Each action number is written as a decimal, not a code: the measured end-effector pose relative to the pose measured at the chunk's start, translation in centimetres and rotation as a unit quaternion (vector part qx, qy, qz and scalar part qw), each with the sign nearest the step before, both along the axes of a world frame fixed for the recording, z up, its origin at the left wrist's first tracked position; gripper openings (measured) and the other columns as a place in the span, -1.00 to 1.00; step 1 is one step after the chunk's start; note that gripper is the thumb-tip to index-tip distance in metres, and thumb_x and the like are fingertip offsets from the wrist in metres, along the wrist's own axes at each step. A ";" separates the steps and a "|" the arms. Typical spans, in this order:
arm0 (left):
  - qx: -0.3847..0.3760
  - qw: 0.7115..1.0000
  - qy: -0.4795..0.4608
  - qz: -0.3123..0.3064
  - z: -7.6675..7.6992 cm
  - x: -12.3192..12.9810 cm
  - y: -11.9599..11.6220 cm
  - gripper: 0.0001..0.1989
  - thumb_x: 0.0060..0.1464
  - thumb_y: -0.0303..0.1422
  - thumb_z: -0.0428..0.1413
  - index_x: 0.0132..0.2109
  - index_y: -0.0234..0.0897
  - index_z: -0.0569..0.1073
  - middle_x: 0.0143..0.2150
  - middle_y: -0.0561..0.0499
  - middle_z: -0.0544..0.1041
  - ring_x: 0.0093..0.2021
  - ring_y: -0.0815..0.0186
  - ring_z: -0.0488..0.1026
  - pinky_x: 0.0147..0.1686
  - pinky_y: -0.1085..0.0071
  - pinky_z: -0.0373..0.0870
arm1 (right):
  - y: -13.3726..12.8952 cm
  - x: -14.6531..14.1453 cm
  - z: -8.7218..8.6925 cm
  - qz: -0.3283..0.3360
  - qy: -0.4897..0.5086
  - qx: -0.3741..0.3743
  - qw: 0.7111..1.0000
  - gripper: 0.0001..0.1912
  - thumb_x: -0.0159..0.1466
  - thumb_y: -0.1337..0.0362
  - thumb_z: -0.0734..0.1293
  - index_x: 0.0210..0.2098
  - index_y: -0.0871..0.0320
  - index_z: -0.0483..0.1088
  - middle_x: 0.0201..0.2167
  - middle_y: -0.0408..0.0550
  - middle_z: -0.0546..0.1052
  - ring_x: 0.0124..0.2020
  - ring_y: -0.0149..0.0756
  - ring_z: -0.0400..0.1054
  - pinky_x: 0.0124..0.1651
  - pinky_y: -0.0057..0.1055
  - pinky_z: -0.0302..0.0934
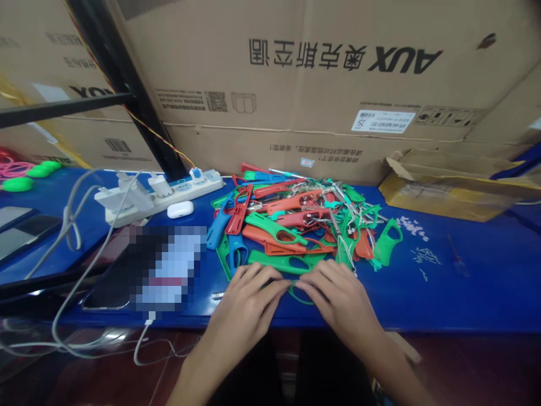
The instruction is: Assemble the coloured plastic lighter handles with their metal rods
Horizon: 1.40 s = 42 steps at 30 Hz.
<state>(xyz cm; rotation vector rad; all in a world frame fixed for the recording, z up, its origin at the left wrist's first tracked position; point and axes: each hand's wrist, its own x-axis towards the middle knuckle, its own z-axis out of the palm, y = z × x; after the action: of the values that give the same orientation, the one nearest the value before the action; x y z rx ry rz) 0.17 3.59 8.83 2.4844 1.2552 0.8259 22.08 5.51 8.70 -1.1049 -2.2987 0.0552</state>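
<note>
Basically, both hands worked at the table's near edge, in front of the heap. Left hand and right hand each had thumb and fingers pinched on one green piece, fingertips nearly meeting; how hard they pressed, couldn't tell. Two-handed pinch was probably for control: small part, one hand steadying each side. Held low and close, just above the blue table, likely for an easy look and a short reach to the heap of plastic shells right behind it.

Shells lay loose and overlapping, red, orange, blue, green, with metal rods and white wires mixed in; piled centrally, presumably so either hand could get at them. Pale pink bits and thin metal bits sat apart to the right of the heap, perhaps so they wouldn't get lost in it. Phone lay left, cable plugged in, likely there to stay near the power strip. Open cardboard box stood back right; contents unclear.

Green piece: bright, plastic-looking, mostly covered by fingers. Only a thin curved rim showed below the fingertips, loop-like, similar to the handle openings on the shells. Full shape, any markings: hidden.
</note>
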 end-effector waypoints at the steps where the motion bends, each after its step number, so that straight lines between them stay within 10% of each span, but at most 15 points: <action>1: 0.000 1.000 -0.002 0.000 0.0 0.0 0.0 -0.68 0.39 -0.48 0.05 0.19 -0.10 0.46 -0.08 0.04 0.50 -0.07 0.24 0.34 -0.07 0.24 0.22 | -0.1 0.1 0.0 0.000 -0.001 0.007 1.000 -0.82 0.47 0.27 0.27 -0.22 0.13 0.50 -0.36 -0.08 0.49 -0.31 -0.23 0.27 -0.22 -0.28 0.02; 26: 0.117 0.968 0.220 -0.035 -0.1 0.5 0.3 -0.38 0.19 -0.66 0.02 0.33 -0.13 0.33 -0.12 -0.07 0.43 -0.15 0.10 0.31 -0.13 0.18 0.28 | -1.0 1.2 -0.1 -0.039 0.093 -0.094 0.990 -0.87 0.42 0.39 0.28 -0.14 0.09 0.47 -0.23 -0.07 0.53 -0.16 -0.20 0.36 -0.09 -0.22 0.16; 42: 0.104 0.976 0.185 -0.055 -0.2 0.2 0.5 -0.39 0.24 -0.65 -0.01 0.35 -0.09 0.30 -0.15 -0.06 0.40 -0.19 0.15 0.28 -0.20 0.24 0.26 | -1.4 1.1 0.1 -0.036 0.065 -0.056 0.996 -0.85 0.40 0.42 0.28 -0.12 0.10 0.47 -0.19 -0.03 0.51 -0.12 -0.20 0.35 -0.05 -0.21 0.12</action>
<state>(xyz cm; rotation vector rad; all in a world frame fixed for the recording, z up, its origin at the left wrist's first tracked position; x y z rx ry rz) 0.40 4.06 8.61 2.9503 1.1739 0.5029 23.17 4.09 8.81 -1.2022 -2.1601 0.2234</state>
